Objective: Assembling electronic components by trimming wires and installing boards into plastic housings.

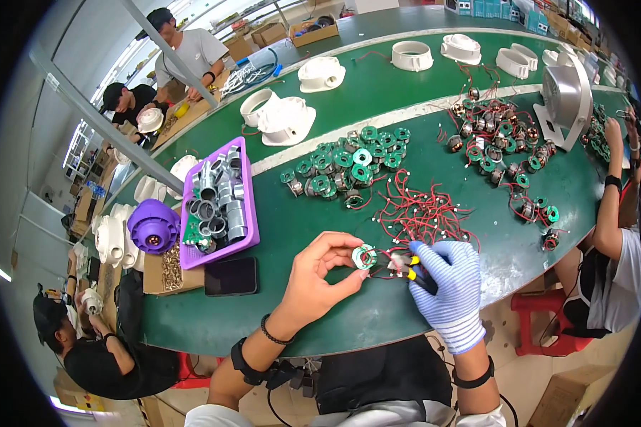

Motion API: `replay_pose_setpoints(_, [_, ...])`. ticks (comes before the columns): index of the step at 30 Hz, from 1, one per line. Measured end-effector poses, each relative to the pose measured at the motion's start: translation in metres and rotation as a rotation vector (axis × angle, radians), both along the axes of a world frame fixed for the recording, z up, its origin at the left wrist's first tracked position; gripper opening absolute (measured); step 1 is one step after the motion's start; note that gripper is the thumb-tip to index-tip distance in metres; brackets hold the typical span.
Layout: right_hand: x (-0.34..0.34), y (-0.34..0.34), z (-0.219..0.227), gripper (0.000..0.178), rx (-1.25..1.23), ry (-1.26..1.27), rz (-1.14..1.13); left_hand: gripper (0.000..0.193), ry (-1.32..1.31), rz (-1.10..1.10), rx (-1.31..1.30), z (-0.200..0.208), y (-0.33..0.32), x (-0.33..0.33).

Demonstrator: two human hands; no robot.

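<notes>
Between the thumb and fingers of my bare left hand is a small motor with a green ring-shaped circuit board. My right hand, in a striped blue-and-white glove, is closed round pliers with yellow-and-black handles. The pliers' jaws point left, close to the motor, with red wire around them; whether they grip it is hard to see. Just beyond my hands lies a tangle of red wires with small white connectors. Farther back stands a group of similar motors with green boards.
At left, a purple tray holds grey metal rings; a phone and a box of small brass parts lie nearby. Copper-wound motors pile up at right beside a silver housing. White housings line the far belt. Other people work around.
</notes>
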State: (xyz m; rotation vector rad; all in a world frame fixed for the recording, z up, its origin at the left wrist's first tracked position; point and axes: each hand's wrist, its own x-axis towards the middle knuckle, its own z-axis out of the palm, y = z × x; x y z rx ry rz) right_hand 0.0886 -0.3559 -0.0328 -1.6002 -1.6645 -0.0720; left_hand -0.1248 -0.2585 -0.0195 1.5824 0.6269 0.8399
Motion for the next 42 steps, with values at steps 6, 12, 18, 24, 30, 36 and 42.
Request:
replay_pose_setpoints(6, [-0.002,-0.003,0.0,0.049,-0.018,0.048,-0.074,0.037,-0.111,-0.152,-0.299,-0.003,0.007,-0.014])
replay_pose_setpoints(12, [-0.002,-0.002,-0.007,0.049,-0.019,0.042,-0.065,0.042,-0.167,-0.148,-0.631,0.001,0.006,-0.011])
replay_pose_setpoints(18, [-0.001,-0.003,-0.005,0.051,-0.054,-0.03,-0.066,0.044,-0.16,-0.067,-0.669,0.002,0.005,-0.004])
replay_pose_setpoints(24, [0.0,-0.002,-0.007,0.052,-0.058,-0.007,-0.05,0.044,-0.182,-0.094,-0.743,-0.001,0.006,-0.005])
replay_pose_setpoints(30, [0.001,-0.002,-0.01,0.051,-0.057,0.01,-0.035,0.049,-0.158,-0.052,-0.724,-0.005,0.003,-0.005])
replay_pose_setpoints(36, [0.002,-0.002,-0.011,0.052,-0.077,0.018,-0.016,0.048,-0.146,-0.093,-0.702,-0.006,0.005,-0.008])
replay_pose_setpoints(42, [0.002,-0.003,-0.012,0.055,-0.141,0.027,0.026,0.05,-0.129,-0.093,-0.6,-0.003,0.004,-0.008])
